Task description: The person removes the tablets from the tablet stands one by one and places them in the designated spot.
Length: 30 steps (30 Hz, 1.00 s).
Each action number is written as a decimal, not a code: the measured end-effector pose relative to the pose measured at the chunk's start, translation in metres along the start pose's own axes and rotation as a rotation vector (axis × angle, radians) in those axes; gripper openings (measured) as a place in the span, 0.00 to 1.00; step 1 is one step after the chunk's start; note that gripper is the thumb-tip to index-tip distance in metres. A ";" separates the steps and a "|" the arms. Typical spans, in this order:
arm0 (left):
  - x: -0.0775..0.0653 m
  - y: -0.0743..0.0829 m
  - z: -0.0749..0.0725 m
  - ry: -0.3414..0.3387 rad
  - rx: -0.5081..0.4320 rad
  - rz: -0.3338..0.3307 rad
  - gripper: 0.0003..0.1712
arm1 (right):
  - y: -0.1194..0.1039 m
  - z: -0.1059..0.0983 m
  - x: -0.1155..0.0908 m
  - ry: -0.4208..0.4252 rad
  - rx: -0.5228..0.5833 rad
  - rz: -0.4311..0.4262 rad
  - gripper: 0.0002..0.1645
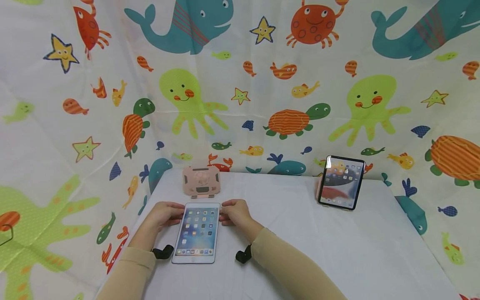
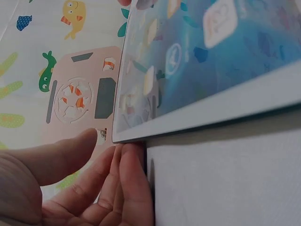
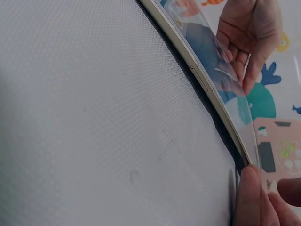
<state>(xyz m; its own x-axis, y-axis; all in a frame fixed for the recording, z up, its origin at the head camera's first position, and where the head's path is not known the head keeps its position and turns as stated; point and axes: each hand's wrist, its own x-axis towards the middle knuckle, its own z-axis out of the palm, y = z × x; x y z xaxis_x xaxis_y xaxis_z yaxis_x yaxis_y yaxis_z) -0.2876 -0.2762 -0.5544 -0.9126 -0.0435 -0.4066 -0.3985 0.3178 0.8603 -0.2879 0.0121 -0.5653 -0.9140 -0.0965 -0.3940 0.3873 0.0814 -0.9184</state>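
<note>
A white tablet (image 1: pixel 196 232) with its screen lit lies face up in front of me, rows of app icons showing. At its upper left edge is my left hand (image 1: pixel 167 214). Its fingertips (image 2: pixel 134 160) touch the tablet's edge close to a corner, while the thumb (image 2: pixel 70 157) stays off the glass. On the opposite edge, my right hand (image 1: pixel 237 214) has its fingertips (image 3: pixel 250 181) against the tablet's side, the thumb (image 3: pixel 290 190) held apart. Just behind the tablet stands a pink case (image 1: pixel 201 181) with dark panels and a round cutout pattern.
Towards the back right, a second tablet (image 1: pixel 341 182) with a dark frame leans upright, a pink piece behind it. White cloth covers the table (image 1: pixel 285 233). A curtain (image 1: pixel 240 125) printed with sea animals hangs along the back and left.
</note>
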 end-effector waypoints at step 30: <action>-0.002 0.004 0.000 0.037 0.014 -0.038 0.25 | 0.003 -0.003 -0.012 -0.009 0.065 0.011 0.14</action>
<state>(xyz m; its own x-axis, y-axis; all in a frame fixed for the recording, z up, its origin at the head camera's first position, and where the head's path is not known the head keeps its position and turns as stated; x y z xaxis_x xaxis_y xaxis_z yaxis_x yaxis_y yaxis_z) -0.2876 -0.2746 -0.5504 -0.8997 -0.0903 -0.4270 -0.4317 0.3289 0.8399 -0.2764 0.0162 -0.5637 -0.9088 -0.1052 -0.4039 0.4043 0.0176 -0.9144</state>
